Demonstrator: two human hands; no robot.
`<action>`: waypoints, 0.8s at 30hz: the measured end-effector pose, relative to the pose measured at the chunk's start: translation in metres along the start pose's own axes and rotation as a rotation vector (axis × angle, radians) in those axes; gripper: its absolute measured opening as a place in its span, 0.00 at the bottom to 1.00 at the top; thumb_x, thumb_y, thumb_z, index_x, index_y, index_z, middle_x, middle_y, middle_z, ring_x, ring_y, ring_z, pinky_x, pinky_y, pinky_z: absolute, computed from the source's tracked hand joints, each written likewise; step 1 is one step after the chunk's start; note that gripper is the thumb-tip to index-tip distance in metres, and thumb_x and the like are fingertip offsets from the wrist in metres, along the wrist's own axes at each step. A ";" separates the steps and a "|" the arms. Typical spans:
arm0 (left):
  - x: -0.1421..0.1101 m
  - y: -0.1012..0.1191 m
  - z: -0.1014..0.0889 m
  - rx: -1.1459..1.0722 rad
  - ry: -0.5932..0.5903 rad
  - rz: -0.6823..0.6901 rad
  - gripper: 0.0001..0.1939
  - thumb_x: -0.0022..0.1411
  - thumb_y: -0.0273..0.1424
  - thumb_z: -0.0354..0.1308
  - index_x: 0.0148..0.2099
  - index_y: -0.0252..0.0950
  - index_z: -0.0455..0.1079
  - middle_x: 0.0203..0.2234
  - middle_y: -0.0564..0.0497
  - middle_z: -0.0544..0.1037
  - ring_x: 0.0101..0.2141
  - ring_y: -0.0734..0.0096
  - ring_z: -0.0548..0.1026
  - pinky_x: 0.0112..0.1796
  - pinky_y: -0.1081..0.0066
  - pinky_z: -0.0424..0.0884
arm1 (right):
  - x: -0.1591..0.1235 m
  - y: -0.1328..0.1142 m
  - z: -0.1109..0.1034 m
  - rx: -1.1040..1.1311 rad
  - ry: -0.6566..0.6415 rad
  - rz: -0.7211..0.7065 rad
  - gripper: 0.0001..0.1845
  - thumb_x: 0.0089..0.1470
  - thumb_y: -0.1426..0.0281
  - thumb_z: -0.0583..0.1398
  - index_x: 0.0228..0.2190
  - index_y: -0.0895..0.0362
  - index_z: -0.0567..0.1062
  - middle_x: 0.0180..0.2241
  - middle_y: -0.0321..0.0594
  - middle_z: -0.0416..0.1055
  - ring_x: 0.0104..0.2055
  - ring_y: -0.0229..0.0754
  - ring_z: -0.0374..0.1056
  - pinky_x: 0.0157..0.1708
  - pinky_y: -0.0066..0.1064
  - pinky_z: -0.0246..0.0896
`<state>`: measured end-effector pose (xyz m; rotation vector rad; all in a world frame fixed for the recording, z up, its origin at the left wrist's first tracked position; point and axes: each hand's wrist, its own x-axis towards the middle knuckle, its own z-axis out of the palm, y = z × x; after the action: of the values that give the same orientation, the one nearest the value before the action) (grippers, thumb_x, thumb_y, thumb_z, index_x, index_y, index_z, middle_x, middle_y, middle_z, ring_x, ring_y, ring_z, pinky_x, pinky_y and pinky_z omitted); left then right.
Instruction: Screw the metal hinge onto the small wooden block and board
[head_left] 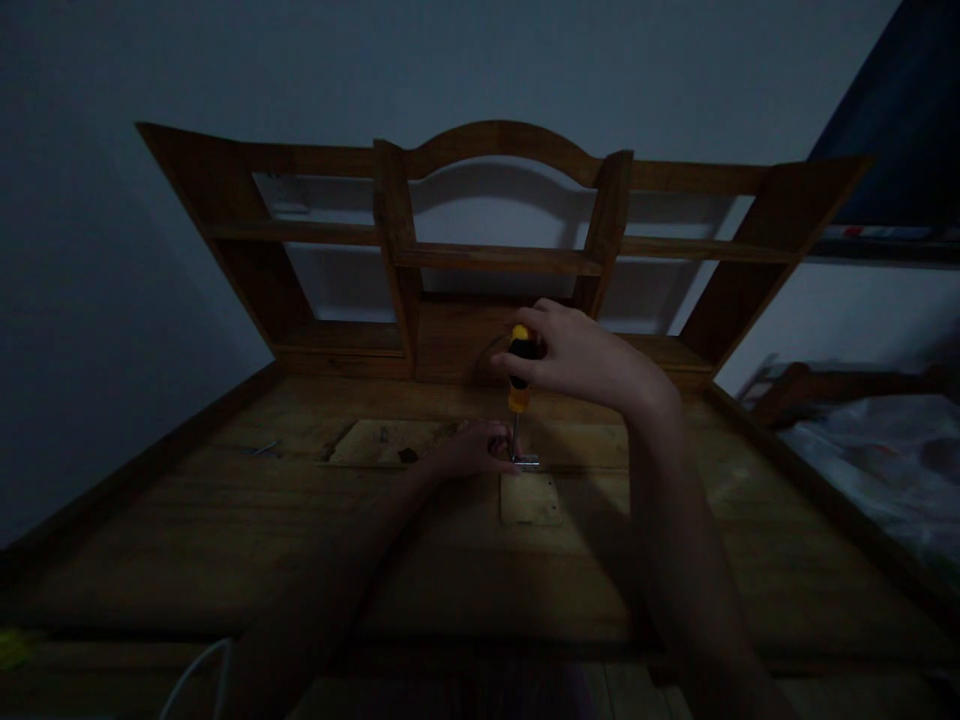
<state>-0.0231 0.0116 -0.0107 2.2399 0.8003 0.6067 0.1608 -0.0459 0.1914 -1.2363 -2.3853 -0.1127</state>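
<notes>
My right hand (581, 355) is closed round the yellow-and-black handle of a screwdriver (518, 385) that stands upright over the wooden desk (225, 520). Its shaft points down at a small metal bracket (526, 462) lying on the desk top. My left hand (474, 450) rests on the desk just left of the shaft, its fingers curled in a pinch beside the bracket and the tip. A small pale wooden square (530, 498) lies right below the bracket. The light is dim, so small parts under the fingers are hard to make out.
A wooden shelf unit (499, 255) with an arched top stands at the back of the desk against the wall. A pale rectangular patch (382, 442) with small dark bits lies left of my hands. A bed with light bedding (877, 470) is at the right.
</notes>
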 end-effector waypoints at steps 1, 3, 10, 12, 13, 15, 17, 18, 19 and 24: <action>0.000 -0.001 0.000 -0.005 0.001 0.006 0.19 0.54 0.44 0.69 0.41 0.35 0.77 0.28 0.55 0.69 0.29 0.75 0.65 0.30 0.75 0.60 | -0.001 -0.001 -0.002 0.011 -0.003 -0.019 0.18 0.59 0.60 0.61 0.47 0.56 0.75 0.46 0.46 0.73 0.47 0.48 0.69 0.46 0.35 0.60; 0.000 -0.001 0.001 -0.007 0.001 0.016 0.19 0.54 0.44 0.69 0.40 0.34 0.76 0.27 0.55 0.69 0.29 0.75 0.65 0.30 0.75 0.60 | -0.002 -0.002 -0.005 0.037 -0.019 -0.047 0.17 0.59 0.64 0.60 0.49 0.55 0.74 0.47 0.44 0.74 0.47 0.47 0.69 0.46 0.34 0.60; 0.000 -0.001 0.000 -0.002 0.005 0.018 0.19 0.54 0.44 0.69 0.40 0.35 0.77 0.26 0.55 0.68 0.28 0.75 0.65 0.30 0.75 0.60 | 0.001 -0.002 0.002 0.010 -0.002 0.015 0.14 0.62 0.60 0.59 0.42 0.56 0.76 0.39 0.44 0.75 0.42 0.46 0.70 0.43 0.34 0.60; 0.000 -0.001 0.000 -0.013 0.006 0.017 0.19 0.54 0.44 0.69 0.40 0.35 0.77 0.26 0.56 0.68 0.28 0.76 0.65 0.29 0.75 0.60 | 0.001 -0.001 0.003 0.008 0.019 0.012 0.16 0.60 0.59 0.60 0.45 0.56 0.75 0.43 0.46 0.74 0.45 0.48 0.69 0.45 0.35 0.60; 0.000 -0.001 0.000 -0.013 0.004 0.014 0.20 0.53 0.45 0.69 0.40 0.35 0.76 0.26 0.56 0.68 0.28 0.76 0.65 0.29 0.75 0.60 | 0.001 0.000 0.003 0.017 0.021 0.005 0.17 0.59 0.61 0.60 0.47 0.55 0.74 0.45 0.45 0.74 0.46 0.48 0.69 0.46 0.36 0.60; 0.000 -0.001 0.000 -0.007 -0.004 0.008 0.20 0.53 0.45 0.69 0.40 0.35 0.76 0.27 0.55 0.68 0.29 0.75 0.65 0.30 0.75 0.60 | -0.001 0.000 -0.001 0.043 0.008 -0.012 0.19 0.57 0.65 0.61 0.50 0.53 0.73 0.47 0.44 0.73 0.48 0.48 0.68 0.47 0.36 0.60; 0.000 -0.001 0.000 -0.007 -0.008 0.012 0.20 0.54 0.45 0.69 0.41 0.34 0.76 0.28 0.54 0.69 0.30 0.75 0.66 0.30 0.75 0.60 | -0.003 -0.001 -0.007 0.071 -0.027 -0.026 0.19 0.56 0.69 0.60 0.50 0.53 0.73 0.46 0.42 0.74 0.46 0.47 0.69 0.46 0.35 0.59; 0.000 -0.001 0.000 -0.010 -0.007 0.014 0.20 0.54 0.45 0.69 0.41 0.34 0.77 0.28 0.54 0.69 0.30 0.75 0.66 0.30 0.75 0.60 | -0.003 -0.001 -0.009 0.080 -0.044 -0.029 0.18 0.55 0.71 0.60 0.49 0.53 0.73 0.44 0.41 0.75 0.45 0.46 0.69 0.45 0.34 0.59; 0.000 -0.001 0.000 -0.011 -0.006 0.013 0.20 0.54 0.45 0.69 0.41 0.34 0.77 0.28 0.54 0.70 0.30 0.74 0.66 0.30 0.75 0.60 | -0.004 -0.002 -0.011 0.084 -0.057 -0.029 0.17 0.55 0.72 0.59 0.48 0.54 0.74 0.43 0.40 0.76 0.44 0.46 0.70 0.44 0.33 0.59; -0.001 0.000 -0.001 0.004 -0.013 -0.007 0.21 0.54 0.46 0.68 0.41 0.35 0.76 0.28 0.54 0.70 0.29 0.74 0.66 0.30 0.75 0.60 | -0.002 -0.001 -0.008 0.035 -0.025 0.012 0.11 0.60 0.65 0.60 0.43 0.55 0.74 0.40 0.43 0.76 0.41 0.46 0.69 0.40 0.33 0.59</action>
<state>-0.0245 0.0118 -0.0104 2.2421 0.8031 0.5873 0.1642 -0.0501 0.1975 -1.2422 -2.3904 -0.0521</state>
